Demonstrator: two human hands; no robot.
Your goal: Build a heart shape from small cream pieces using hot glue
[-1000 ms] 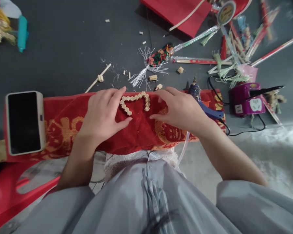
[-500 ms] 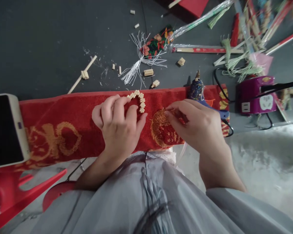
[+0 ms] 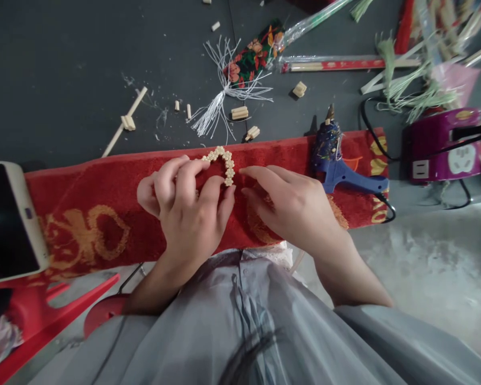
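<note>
My left hand [image 3: 190, 200] lies over a curved strip of pale flower-shaped wooden pieces [image 3: 229, 163], its fingertips closed on the strip's ends. Part of the strip is hidden beneath the fingers. Just to the right, my right hand [image 3: 291, 200] hovers low over the red towel [image 3: 144, 176], thumb and forefinger apart with nothing visible between them. Its fingertips point at the strip without touching it. Beyond that hand a blue glue gun [image 3: 336, 174] rests on the towel, nozzle toward the far side.
Behind the towel lie small bundles of wooden sticks [image 3: 239, 113], a bundle on a stick [image 3: 128, 123], a white string tassel [image 3: 218, 101] and wrapped chopsticks [image 3: 336, 65]. A phone [image 3: 40, 214] is at left, a purple power socket [image 3: 428, 141] at right.
My right hand has moved left, from over the towel's yellow pattern to beside the strip, and its fingers have parted. My left hand keeps its hold. The view has shifted slightly.
</note>
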